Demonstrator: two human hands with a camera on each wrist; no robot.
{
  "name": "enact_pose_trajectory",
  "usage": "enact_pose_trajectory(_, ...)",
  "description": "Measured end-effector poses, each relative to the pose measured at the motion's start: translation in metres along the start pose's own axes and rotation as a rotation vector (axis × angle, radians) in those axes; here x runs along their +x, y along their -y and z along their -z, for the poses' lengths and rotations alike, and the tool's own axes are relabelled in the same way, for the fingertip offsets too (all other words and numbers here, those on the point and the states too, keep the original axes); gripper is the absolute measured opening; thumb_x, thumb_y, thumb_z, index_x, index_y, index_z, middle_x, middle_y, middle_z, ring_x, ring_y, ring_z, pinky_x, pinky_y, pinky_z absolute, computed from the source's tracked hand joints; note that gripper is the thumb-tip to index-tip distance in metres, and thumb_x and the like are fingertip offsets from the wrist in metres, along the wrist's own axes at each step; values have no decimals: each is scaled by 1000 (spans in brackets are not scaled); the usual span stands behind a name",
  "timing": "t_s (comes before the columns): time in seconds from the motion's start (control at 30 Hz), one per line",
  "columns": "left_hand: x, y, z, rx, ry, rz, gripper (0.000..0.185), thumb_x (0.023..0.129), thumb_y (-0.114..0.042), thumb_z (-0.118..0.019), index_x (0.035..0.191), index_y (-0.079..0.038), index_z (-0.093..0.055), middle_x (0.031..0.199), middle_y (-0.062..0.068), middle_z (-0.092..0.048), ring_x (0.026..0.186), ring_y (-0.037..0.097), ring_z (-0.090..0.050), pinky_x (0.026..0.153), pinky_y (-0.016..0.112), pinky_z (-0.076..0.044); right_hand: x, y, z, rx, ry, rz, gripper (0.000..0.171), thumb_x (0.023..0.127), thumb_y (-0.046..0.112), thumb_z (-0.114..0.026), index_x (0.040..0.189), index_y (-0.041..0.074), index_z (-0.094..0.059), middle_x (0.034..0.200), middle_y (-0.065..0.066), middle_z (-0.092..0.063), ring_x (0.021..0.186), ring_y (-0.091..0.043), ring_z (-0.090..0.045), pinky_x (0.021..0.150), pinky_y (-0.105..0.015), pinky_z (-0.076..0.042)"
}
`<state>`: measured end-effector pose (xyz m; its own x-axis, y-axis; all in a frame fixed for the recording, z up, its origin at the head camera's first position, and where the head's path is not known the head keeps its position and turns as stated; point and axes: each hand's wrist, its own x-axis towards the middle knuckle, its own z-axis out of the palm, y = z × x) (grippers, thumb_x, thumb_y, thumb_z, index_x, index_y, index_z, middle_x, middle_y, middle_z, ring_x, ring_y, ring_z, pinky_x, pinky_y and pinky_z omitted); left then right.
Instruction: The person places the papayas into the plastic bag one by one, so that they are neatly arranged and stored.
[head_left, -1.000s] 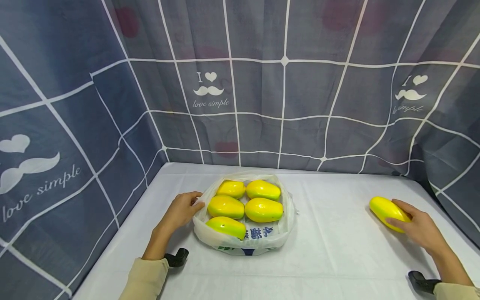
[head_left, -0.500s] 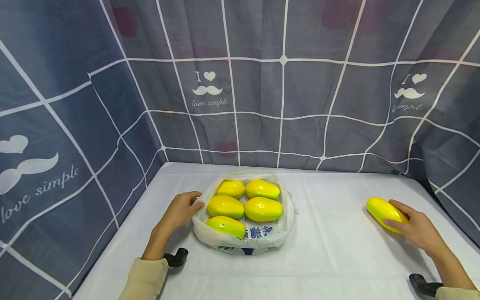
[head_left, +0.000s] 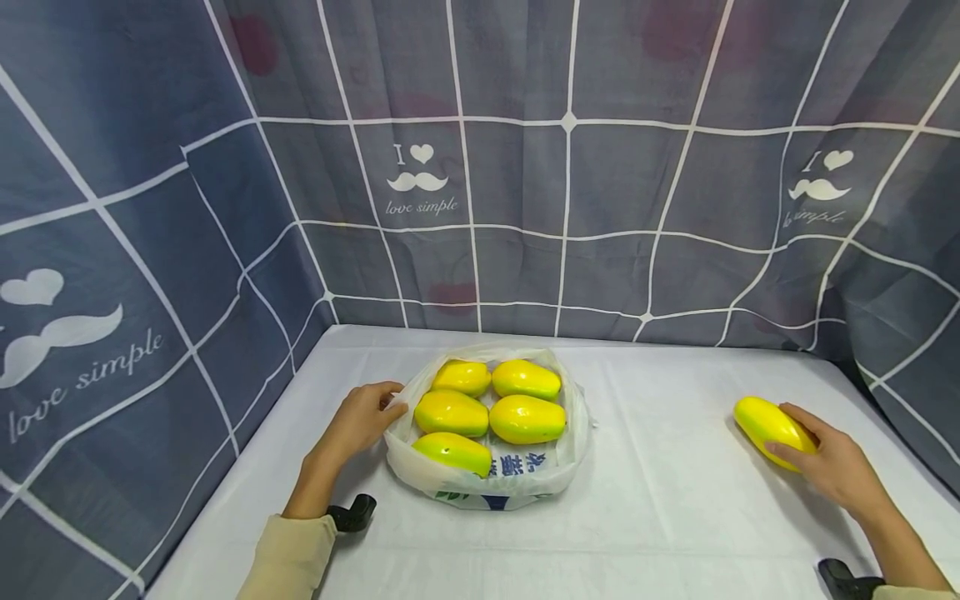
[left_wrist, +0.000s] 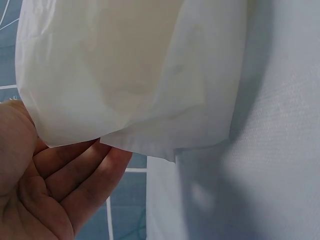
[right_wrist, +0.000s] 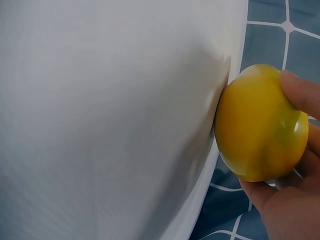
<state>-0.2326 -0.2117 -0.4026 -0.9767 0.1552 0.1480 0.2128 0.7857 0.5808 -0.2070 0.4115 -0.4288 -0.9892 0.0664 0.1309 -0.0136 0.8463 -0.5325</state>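
At the left, my left hand [head_left: 363,419] pinches the rim of a white plastic bag [head_left: 495,492] between thumb and fingers. The bag stands with its mouth wide, and several glossy yellow-green papayas [head_left: 527,419] lie inside it. In the left wrist view, fingers [left_wrist: 75,180] curl behind the bag's thin film [left_wrist: 135,75]. Far to the right, my right hand [head_left: 840,458] grips another papaya [head_left: 772,429] from its near right side, low at the tabletop. The right wrist view shows this papaya [right_wrist: 260,125] end-on, with thumb and fingers around it.
A white cloth [head_left: 637,517] covers the table. Dark grey checked curtains [head_left: 517,175] with printed hearts and moustaches hang behind and along the sides. A black wrist mount [head_left: 352,512] is strapped to the left wrist, with another mount [head_left: 847,579] on the right.
My right hand has shifted the papaya very slightly to the left and kept its grip. The left hand and bag stay where they were.
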Motion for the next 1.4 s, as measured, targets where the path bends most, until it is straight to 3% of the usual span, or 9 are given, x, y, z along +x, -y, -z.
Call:
enact_pose_trajectory(0.37,0,-1,3,5,-2,-7,32,94,-15,-67,121,1,-66,96,10,-67,80,21,-55,75,41,-47,-2,11,-5,-18,-13,65,74,93,23,-68,144,-14,-31,135,-45,-36,117,-62,-36,94,-71,-28)
enact_pose_trajectory(0.6,0,0,1,-4,-11,-9,31,94,-16,-67,120,1,-67,99,12,-68,84,23,-58,78,45,-49,-4,24,-13,23,-11,62,74,93,30,-69,142,-15,-36,133,-44,-40,113,-57,-42,88,-69,-33)
enact_pose_trajectory(0.93,2,-2,1,10,-33,-18,32,93,-17,-68,120,0,-67,89,6,-65,78,20,-53,73,40,-46,-10,45,-19,55,-2,119,74,91,33,-71,142,-12,-40,135,-41,-43,115,-55,-44,85,-65,-36)
enact_pose_trajectory(1.0,2,-3,1,7,-33,-17,32,93,-17,-68,120,1,-67,90,6,-65,78,20,-54,74,40,-46,-13,51,-20,50,-3,150,73,90,33,-72,142,-10,-43,134,-38,-47,111,-46,-49,84,-53,-43)
enact_pose_trajectory(1.07,2,-4,1,4,-33,-17,32,93,-17,-68,120,1,-67,91,7,-66,78,21,-55,75,41,-47,-15,58,-21,57,-5,185,70,90,32,-73,141,-7,-46,133,-34,-50,108,-28,-52,80,-36,-47)
enact_pose_trajectory(1.17,2,-4,0,5,-31,-13,32,93,-17,-68,120,1,-67,92,8,-66,79,21,-55,76,42,-48,-18,70,-25,76,-16,247,66,89,31,-74,139,-4,-50,132,-28,-54,102,-1,-47,70,-17,-45)
enact_pose_trajectory(1.2,2,-4,0,4,-28,-10,32,93,-17,-68,120,0,-68,92,8,-66,80,21,-55,76,42,-47,-20,76,-26,89,-14,268,65,89,30,-74,139,-4,-51,131,-27,-55,100,5,-45,70,-15,-46)
enact_pose_trajectory(1.27,2,-3,-1,5,-21,-4,32,93,-17,-68,120,0,-67,92,8,-66,80,22,-55,75,41,-47,-23,87,-30,106,-13,312,62,90,29,-74,138,-3,-52,131,-24,-57,99,10,-44,72,-15,-47)
enact_pose_trajectory(1.4,1,-3,-1,0,-15,12,34,93,-18,-68,122,0,-67,94,9,-66,82,23,-54,77,43,-47,-28,109,-39,103,-34,414,59,88,26,-76,136,-1,-54,128,-17,-61,98,2,-52,76,-15,-48)
